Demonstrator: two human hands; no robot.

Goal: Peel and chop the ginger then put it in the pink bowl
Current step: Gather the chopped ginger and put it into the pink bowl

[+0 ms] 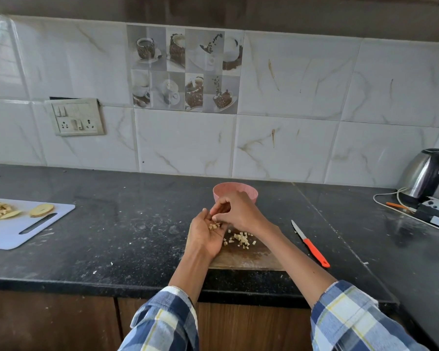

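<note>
On the black bench (112,224), a white cutting board (15,231) at the left edge carries ginger slices (41,210), and a wooden board (243,257) near the front edge carries diced ginger (241,239). The pink bowl (235,191) stands just behind the wooden board — its contents hidden. The left hand (205,236) lies cupped, palm up, holding ginger cubes; the right hand (238,211) pinches at them with narrow fingers — an orange-handled knife (311,244) lies to the right.
</note>
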